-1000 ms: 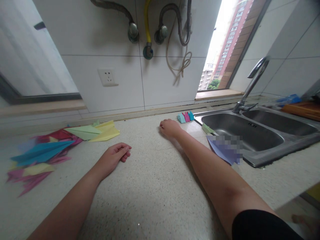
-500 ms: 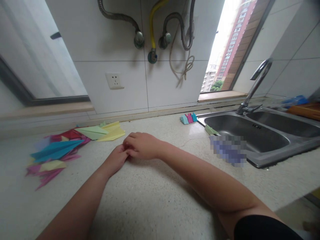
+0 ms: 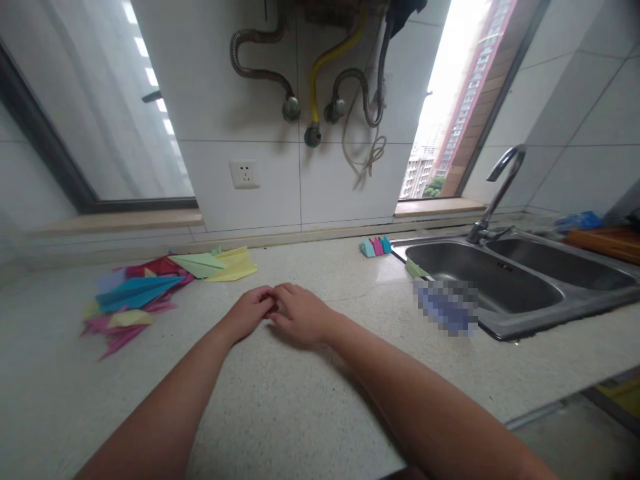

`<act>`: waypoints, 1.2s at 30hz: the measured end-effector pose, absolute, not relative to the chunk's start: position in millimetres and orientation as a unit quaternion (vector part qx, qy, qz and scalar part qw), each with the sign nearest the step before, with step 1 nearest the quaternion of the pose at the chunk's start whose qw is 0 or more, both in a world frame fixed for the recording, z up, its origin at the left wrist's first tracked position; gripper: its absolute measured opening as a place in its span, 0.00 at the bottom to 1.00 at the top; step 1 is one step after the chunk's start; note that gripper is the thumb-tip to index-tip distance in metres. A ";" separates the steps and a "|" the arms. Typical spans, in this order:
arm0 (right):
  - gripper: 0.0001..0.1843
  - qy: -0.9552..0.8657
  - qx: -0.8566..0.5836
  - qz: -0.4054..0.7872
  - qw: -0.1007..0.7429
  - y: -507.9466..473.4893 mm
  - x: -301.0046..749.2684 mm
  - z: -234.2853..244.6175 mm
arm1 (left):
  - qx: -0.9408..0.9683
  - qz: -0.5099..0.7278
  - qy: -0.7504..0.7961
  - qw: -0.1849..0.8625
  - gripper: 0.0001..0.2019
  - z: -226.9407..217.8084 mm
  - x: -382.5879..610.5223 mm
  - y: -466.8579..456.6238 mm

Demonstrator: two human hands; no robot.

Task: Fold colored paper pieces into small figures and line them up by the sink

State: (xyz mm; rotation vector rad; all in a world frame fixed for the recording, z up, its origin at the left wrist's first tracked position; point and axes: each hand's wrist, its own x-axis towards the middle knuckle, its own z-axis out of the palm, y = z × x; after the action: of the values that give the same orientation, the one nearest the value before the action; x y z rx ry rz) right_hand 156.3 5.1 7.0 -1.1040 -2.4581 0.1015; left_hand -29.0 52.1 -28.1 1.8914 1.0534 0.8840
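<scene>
My left hand [image 3: 249,311] and my right hand [image 3: 301,313] rest side by side on the speckled countertop [image 3: 300,400], fingertips touching each other. Both lie palm down with fingers loosely curled, and neither holds anything. A pile of coloured paper planes [image 3: 145,293] lies to the left of my left hand, well apart from it. Three small folded paper pieces [image 3: 376,246] stand near the sink's left corner, beyond my right hand.
A steel double sink [image 3: 500,280] with a tap [image 3: 495,193] takes up the right side. A purple sheet [image 3: 445,307], partly blurred, lies at its left rim beside a green paper piece [image 3: 414,269]. Hoses [image 3: 325,87] and a socket [image 3: 243,174] are on the back wall.
My right hand moved left from near the sink's corner to meet my left hand at the middle of the counter. The view tilted up and back slightly.
</scene>
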 end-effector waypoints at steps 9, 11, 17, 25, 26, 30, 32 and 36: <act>0.28 -0.892 -0.369 0.082 0.250 18.6 166.7 -22.8 | 0.795 0.334 0.422 0.280 0.13 -28.2 -24.1 47.0; 0.29 -0.897 -0.351 0.087 0.255 20.0 168.6 -23.2 | 0.804 0.329 0.420 0.262 0.12 -27.5 -23.7 44.5; 0.16 -0.856 -0.363 0.088 0.357 28.7 171.0 -21.3 | 0.864 0.275 0.397 0.138 0.09 -18.0 -21.1 34.4; 0.14 -0.811 -0.416 0.104 0.397 48.5 178.0 -28.4 | 0.903 0.225 0.365 -0.040 0.09 -1.9 -27.5 27.4; 0.14 -0.810 -0.419 0.105 0.396 50.9 178.6 -29.9 | 0.898 0.224 0.374 -0.055 0.09 -0.7 -31.5 28.1; 0.14 -0.815 -0.422 0.109 0.381 58.7 178.9 -34.5 | 0.849 0.240 0.457 -0.111 0.10 1.3 -57.2 34.4; 0.14 -0.819 -0.424 0.112 0.369 60.6 178.3 -35.7 | 0.795 0.256 0.532 -0.139 0.10 1.9 -75.7 37.4; 0.14 -0.830 -0.412 0.107 0.359 60.9 177.8 -36.2 | 0.577 0.320 0.718 -0.225 0.13 6.0 -120.3 37.5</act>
State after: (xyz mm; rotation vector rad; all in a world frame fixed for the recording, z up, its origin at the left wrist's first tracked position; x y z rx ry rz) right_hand 177.8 60.9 -36.2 -1.0640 -2.1418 0.2770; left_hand -120.3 37.5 6.0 2.1274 2.6476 1.1789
